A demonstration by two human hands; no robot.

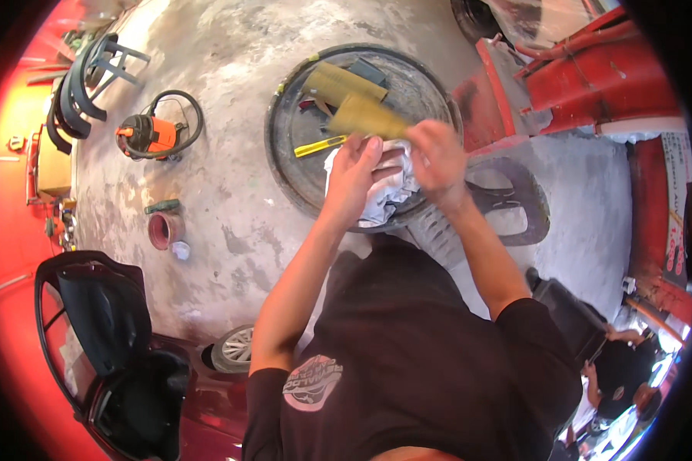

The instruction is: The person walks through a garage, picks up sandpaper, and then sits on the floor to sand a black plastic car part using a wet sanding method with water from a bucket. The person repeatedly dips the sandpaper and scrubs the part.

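Note:
Over a round black drum top [278, 165], my right hand [438, 160] is closed on the edge of a curled yellow-brown piece of sandpaper [364, 115], blurred by motion. My left hand [351, 178] is just beside it with fingers apart, in front of a crumpled white cloth [384, 198]. Near its fingertips lies a yellow box cutter [320, 146]. Behind the piece sits a roll of the same yellow-brown sandpaper [347, 83], next to a dark grey block [367, 72]. Small dark and red items are partly hidden under the sheet.
An orange and black shop vacuum [158, 134] stands on the floor to the left, with a reddish ring-shaped part [164, 230] nearer. A dark red car with an open door [100, 307] is at lower left. Red metal structure [592, 84] rises at right; another person [621, 376] is at lower right.

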